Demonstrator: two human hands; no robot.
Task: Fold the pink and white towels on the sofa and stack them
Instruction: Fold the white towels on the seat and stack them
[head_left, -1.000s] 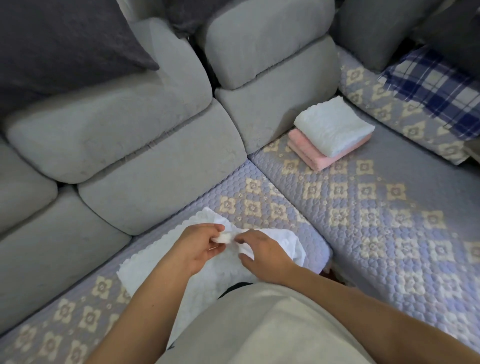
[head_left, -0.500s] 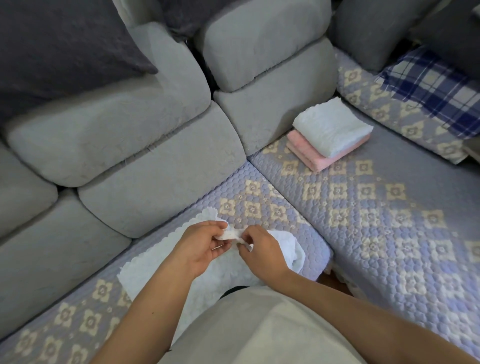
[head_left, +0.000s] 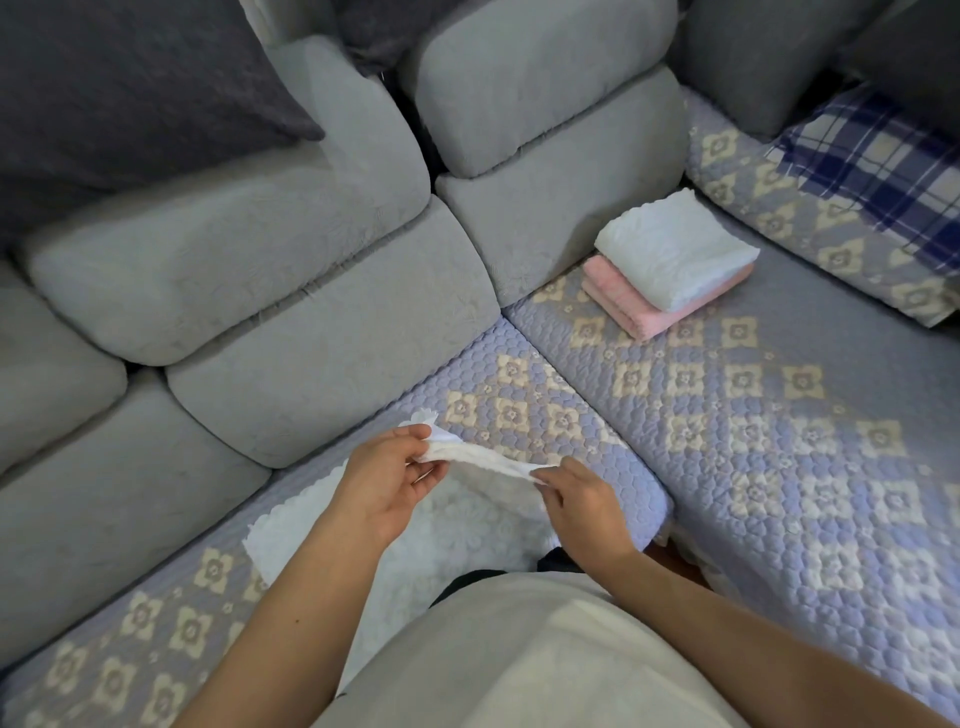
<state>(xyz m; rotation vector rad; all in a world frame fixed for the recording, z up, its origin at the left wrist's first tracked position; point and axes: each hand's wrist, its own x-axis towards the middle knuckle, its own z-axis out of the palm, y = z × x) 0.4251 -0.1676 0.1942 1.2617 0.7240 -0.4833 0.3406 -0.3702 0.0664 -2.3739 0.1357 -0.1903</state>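
Note:
An unfolded white towel (head_left: 467, 525) with a scalloped edge lies on the sofa seat in front of me. My left hand (head_left: 384, 483) pinches one end of its near-top edge and my right hand (head_left: 582, 499) pinches the other end, so the edge is stretched between them a little above the seat. Farther right, on the corner seat, a folded white towel (head_left: 675, 247) rests on top of a folded pink towel (head_left: 634, 304).
Grey back cushions (head_left: 322, 332) line the sofa behind the towel. The seat cover (head_left: 753, 431) is quilted lilac with cream flower squares. A blue plaid cloth (head_left: 883, 166) and dark pillows sit at the far right and top left.
My hands, which pinched the towel close together, have drawn apart, the right one moving right, so the edge is now pulled out between them.

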